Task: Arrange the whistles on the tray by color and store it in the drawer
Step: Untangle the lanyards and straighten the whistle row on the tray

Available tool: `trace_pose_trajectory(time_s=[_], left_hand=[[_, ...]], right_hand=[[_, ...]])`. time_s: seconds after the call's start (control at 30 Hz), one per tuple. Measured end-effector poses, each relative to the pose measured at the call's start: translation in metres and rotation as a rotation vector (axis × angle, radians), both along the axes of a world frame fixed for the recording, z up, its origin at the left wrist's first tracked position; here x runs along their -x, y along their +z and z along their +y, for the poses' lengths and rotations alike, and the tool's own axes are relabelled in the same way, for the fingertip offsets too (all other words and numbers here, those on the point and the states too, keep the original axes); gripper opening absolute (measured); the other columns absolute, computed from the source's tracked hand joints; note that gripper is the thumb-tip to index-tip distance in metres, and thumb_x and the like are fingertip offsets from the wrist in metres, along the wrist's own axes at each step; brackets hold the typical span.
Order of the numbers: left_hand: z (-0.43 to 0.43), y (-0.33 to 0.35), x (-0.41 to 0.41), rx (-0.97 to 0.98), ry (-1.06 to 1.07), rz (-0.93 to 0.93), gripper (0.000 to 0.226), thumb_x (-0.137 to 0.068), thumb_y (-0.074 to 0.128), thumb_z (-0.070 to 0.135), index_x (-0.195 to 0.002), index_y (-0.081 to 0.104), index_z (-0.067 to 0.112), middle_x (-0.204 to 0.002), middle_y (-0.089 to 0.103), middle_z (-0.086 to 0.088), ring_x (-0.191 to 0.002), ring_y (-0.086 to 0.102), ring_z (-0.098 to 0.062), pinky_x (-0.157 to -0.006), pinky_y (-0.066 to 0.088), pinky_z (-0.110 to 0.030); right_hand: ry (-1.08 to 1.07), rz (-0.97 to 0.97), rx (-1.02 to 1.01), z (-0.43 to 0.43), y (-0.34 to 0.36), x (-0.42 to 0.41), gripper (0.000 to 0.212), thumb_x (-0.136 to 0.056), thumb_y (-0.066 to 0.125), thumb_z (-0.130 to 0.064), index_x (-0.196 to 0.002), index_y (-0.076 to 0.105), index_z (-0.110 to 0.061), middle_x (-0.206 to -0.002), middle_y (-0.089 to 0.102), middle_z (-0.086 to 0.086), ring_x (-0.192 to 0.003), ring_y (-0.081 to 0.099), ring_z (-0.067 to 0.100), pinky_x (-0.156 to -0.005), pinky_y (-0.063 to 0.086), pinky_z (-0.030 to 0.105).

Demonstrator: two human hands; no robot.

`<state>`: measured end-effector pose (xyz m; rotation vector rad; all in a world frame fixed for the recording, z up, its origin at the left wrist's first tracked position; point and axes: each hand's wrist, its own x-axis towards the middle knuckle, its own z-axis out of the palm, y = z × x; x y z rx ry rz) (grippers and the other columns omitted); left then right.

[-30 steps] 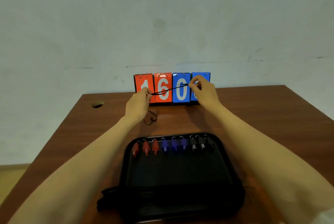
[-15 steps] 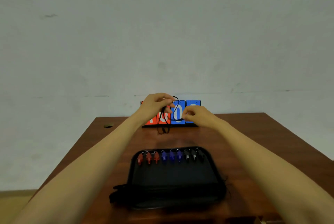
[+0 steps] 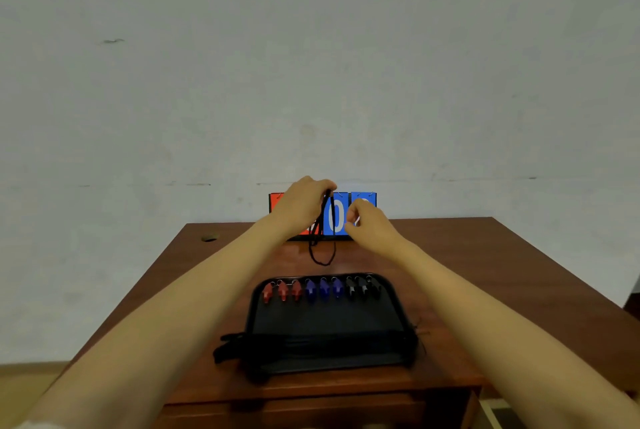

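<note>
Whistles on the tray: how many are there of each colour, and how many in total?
Red whistles: 3
Blue whistles: 3
Black whistles: 3
Total on the tray: 9
The black cord in the left hand is not counted.

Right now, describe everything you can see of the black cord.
The black cord is thin, soft-looking string, doubled into a loop. The left hand pinches its top, and it hangs slack in front of the scoreboard, its rounded lower end near the table. The right hand is close beside it, apparently not touching.
</note>
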<state>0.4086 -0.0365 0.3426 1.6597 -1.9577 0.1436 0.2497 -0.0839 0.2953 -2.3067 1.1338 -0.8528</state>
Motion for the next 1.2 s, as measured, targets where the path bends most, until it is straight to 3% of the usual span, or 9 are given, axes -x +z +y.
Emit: trace_pose_trajectory(time_s=[0.1,0.23,0.37,0.43,0.53,0.83,1.0,1.1,1.2], left_hand=[[0.003,-0.002,-0.004,0.01,0.084,-0.08,0.026,-0.095,0.047,0.018,-0.105,0.068,0.007,-0.092,0.07,-0.013,-0.08,0.062,-0.026,-0.069,0.045,-0.033],[0.007,-0.005,-0.004,-0.05,0.152,-0.208,0.033,-0.095,0.051,0.031,-0.094,0.069,0.003,-0.089,0.054,-0.01,-0.084,0.055,-0.028,-0.068,0.039,-0.034],[0.004,-0.016,-0.004,-0.184,0.21,-0.146,0.034,-0.098,0.041,0.034,-0.085,0.056,0.006,-0.076,0.047,-0.002,-0.079,0.051,-0.027,-0.066,0.04,-0.034],[0.0,-0.021,-0.006,-0.264,0.209,-0.118,0.03,-0.098,0.04,0.033,-0.086,0.053,0.009,-0.079,0.054,-0.006,-0.081,0.051,-0.028,-0.068,0.04,-0.034],[0.0,-0.025,-0.012,-0.306,0.183,-0.078,0.026,-0.098,0.043,0.031,-0.091,0.055,0.009,-0.086,0.057,-0.011,-0.082,0.049,-0.026,-0.068,0.039,-0.033],[0.004,-0.044,-0.044,-0.344,0.202,-0.042,0.028,-0.099,0.043,0.024,-0.107,0.062,0.004,-0.105,0.065,-0.014,-0.084,0.054,-0.022,-0.078,0.046,-0.035],[0.003,-0.057,-0.05,-0.329,0.221,0.033,0.027,-0.098,0.044,0.022,-0.103,0.065,0.006,-0.102,0.067,-0.012,-0.079,0.055,-0.02,-0.07,0.042,-0.029],[0.005,-0.06,-0.045,-0.244,0.19,0.051,0.028,-0.099,0.044,0.026,-0.108,0.066,0.01,-0.108,0.068,-0.009,-0.09,0.06,-0.021,-0.079,0.048,-0.031],[0.006,-0.059,-0.037,-0.169,0.141,0.025,0.031,-0.099,0.044,0.028,-0.116,0.065,0.012,-0.114,0.067,-0.006,-0.101,0.061,-0.022,-0.087,0.049,-0.033]], right_hand=[[0.008,-0.013,-0.024,0.0,-0.006,0.003,0.012,-0.094,0.043,-0.011,-0.1,0.053,-0.01,-0.106,0.057,0.007,-0.078,0.048,0.014,-0.066,0.038,0.019],[0.048,-0.148,-0.119,0.01,-0.003,-0.002,0.028,-0.102,0.033,-0.029,-0.104,0.056,-0.014,-0.101,0.061,0.005,-0.09,0.057,0.022,-0.076,0.044,0.025],[0.1,-0.216,-0.269,0.015,-0.003,-0.006,0.038,-0.092,0.047,-0.054,-0.107,0.059,-0.021,-0.098,0.063,0.001,-0.091,0.06,0.016,-0.086,0.047,0.028],[0.124,-0.069,-0.225,0.014,-0.008,-0.005,0.027,-0.089,0.06,-0.043,-0.105,0.057,-0.021,-0.085,0.058,-0.004,-0.078,0.054,0.007,-0.075,0.043,0.02],[0.107,0.025,-0.126,0.01,-0.018,-0.007,0.011,-0.094,0.057,-0.025,-0.084,0.055,-0.02,-0.075,0.052,-0.004,-0.068,0.045,0.008,-0.066,0.037,0.019],[-0.084,-0.198,-0.219,-0.016,-0.023,0.012,0.013,-0.094,0.056,-0.026,-0.1,0.063,-0.017,-0.077,0.062,-0.006,-0.08,0.058,0.008,-0.079,0.046,0.024],[-0.082,-0.606,-0.458,-0.02,-0.024,0.022,0.011,-0.089,0.063,-0.011,-0.099,0.066,-0.014,-0.106,0.066,0.008,-0.091,0.063,0.016,-0.082,0.054,0.028],[-0.242,-0.353,-0.318,-0.026,-0.032,0.026,0.014,-0.089,0.059,-0.007,-0.1,0.067,-0.011,-0.1,0.067,0.007,-0.066,0.065,0.018,-0.076,0.058,0.031],[-0.309,-0.234,-0.262,-0.028,-0.036,0.025,0.025,-0.09,0.051,-0.004,-0.11,0.064,-0.012,-0.119,0.061,0.009,-0.049,0.062,0.017,-0.062,0.059,0.024]])
